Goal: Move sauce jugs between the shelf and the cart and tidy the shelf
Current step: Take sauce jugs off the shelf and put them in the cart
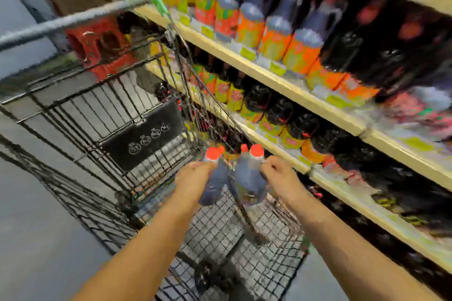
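Scene: A person leans over a cart (80, 110) drawn up beside a stocked shelf (281, 85) that runs from 12 to 4 o'clock. Motion smears the whole view.
Left hand: The left hand (195, 176), just toward 7 o'clock of centre, has its fingers (208, 166) curled round the neck of the left jug (212, 186), under its red cap (214, 153).
Right hand: The right hand (278, 175), toward 5 o'clock of centre, grips the neck of the right jug (248, 183) the same way.
Jugs: The two hang side by side over the cart's wire floor at 6 o'clock, with a dark cart bar (242, 205) showing between them. The blur hides whether their bases rest on the wire.
Risk, grip: Each full jug appears to be carried by its neck alone in one hand, so a loosened hold would likely drop it through to the wire or the ground.
Risk, snag: A jug swung toward 3 o'clock could catch on that bar or the cart's rim and twist out of the hand.
Risk, shelf: The dark jugs (278, 110) at 3 o'clock stand packed to the shelf edge, and forcing another in could nudge one off.
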{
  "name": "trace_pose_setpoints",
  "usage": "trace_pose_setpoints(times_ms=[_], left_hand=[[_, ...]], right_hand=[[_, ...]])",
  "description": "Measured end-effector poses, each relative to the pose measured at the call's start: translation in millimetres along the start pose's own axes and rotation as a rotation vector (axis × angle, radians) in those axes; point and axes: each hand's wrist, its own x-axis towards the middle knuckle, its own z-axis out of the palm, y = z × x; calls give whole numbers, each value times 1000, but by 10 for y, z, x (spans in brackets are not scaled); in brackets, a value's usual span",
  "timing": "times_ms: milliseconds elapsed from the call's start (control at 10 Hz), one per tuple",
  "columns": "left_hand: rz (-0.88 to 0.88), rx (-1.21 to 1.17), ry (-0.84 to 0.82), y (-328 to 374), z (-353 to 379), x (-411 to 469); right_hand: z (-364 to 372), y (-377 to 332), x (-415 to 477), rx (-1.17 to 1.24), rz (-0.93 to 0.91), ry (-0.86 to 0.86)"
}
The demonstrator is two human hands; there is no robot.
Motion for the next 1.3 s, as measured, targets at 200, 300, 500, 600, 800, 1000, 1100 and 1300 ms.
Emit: trace_pose_setpoints(times_ms=[200,300,500,600,800,1000,1100,1300], left_hand=[[289,115,-126,586,695,-766],[449,167,-210,677,1152,-1350],[569,209,-314,462,2210,-2419],[576,228,-444,251,2787,-2967],[519,233,-731,-153,3841,-4079],[494,367,-961,-552,4850,-4778],[487,425,-1032,-756,5377,-5053],[435,517,-1127,-1260,6580,-5554]], right_hand=[[-1095,56,-853,22,-90,257],[-1570,338,-1399,53,-70,399],[-2501,1019,-2835,125,42,660],[-2880,1394,-3557,91,96,758],[-3500,2082,-4856,143,232,1002],[-3914,2760,-5657,251,378,1207],[-4136,3128,-5923,345,436,1270],[-4776,3902,-6361,419,551,1334]])
